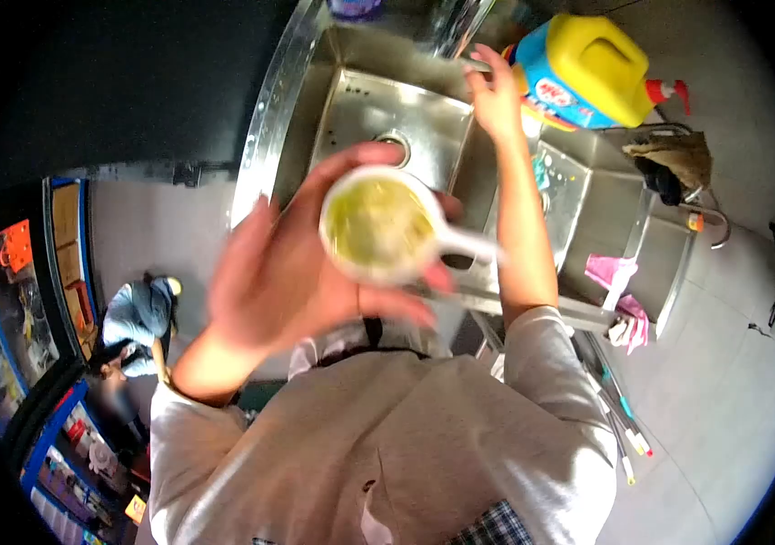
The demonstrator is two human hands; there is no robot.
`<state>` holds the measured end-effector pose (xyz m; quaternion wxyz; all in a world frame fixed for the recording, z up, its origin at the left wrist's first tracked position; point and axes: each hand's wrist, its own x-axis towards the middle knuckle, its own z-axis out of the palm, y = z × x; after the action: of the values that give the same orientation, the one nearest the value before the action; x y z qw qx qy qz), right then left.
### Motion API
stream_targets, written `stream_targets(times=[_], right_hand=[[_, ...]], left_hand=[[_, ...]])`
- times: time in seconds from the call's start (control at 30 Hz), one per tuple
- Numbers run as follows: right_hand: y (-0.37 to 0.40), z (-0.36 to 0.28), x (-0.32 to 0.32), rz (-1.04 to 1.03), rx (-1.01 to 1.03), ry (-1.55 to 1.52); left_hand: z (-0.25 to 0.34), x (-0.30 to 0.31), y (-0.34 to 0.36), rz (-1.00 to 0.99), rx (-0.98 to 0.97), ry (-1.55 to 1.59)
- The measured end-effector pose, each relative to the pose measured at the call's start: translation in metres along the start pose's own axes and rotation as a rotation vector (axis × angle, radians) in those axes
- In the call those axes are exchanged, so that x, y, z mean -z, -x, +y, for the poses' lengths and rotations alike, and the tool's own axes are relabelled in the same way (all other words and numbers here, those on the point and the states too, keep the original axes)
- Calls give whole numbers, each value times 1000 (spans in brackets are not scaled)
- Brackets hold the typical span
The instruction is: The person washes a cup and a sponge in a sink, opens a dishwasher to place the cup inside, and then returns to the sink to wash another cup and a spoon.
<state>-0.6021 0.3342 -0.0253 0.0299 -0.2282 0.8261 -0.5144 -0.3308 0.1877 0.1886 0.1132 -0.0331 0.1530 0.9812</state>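
A white cup with a handle on its right side rests in my left hand, whose fingers curl around it. Inside lies something yellow-green and pale, blurred by motion. The cup is held above the steel sink, near its drain. My right hand reaches to the back of the sink, where its fingers close on the lever of the metal faucet. Beside that hand stands a large yellow and blue jug with a red pump.
To the right is a second sink basin. Pink gloves hang over the front edge, and a brown cloth lies at the right. Long poles lean below. Another person bends down at the left beside shelves.
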Motion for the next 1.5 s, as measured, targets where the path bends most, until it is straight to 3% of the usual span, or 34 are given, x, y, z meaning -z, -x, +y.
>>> stream_targets(times=[0.03,0.1,0.17,0.23,0.27,0.33,0.4,0.5,0.6,0.73,0.83,0.87,0.97,1.3,1.5], right_hand=[[-17,-3,-6,28,138,108],[-31,-36,-11,-40,48,229],[-37,-55,-14,-138,-19,335],[-37,-64,-15,-105,37,448],[-37,-63,-16,-88,27,433],[-36,-45,-20,-62,50,398],[-36,-51,-15,-50,39,416],[-37,-51,-19,-31,57,403],[-34,-38,-24,39,194,391],[-31,-23,-30,-33,98,232],[-28,-28,-31,4,137,345],[-29,-27,-31,6,160,341],[-31,-27,-31,-27,120,307],[-46,-24,-31,17,310,306],[-36,-33,-31,3,163,369]], left_hand=[[1,21,-13,122,-54,-200],[-10,78,-43,222,-150,-253],[-16,131,-70,292,-127,-268],[-22,159,-97,420,-83,-428],[-23,178,-108,382,-55,-236],[-34,223,-131,310,-75,-384],[-38,229,-147,345,-4,-228],[-45,240,-169,464,7,-348],[-41,247,-178,496,-11,-268],[-39,242,-178,404,-143,-395],[-34,250,-184,413,-74,-170],[-40,250,-184,313,-203,-416],[-35,254,-190,522,55,14],[-65,289,-182,549,25,20],[-73,293,-176,554,8,61]])
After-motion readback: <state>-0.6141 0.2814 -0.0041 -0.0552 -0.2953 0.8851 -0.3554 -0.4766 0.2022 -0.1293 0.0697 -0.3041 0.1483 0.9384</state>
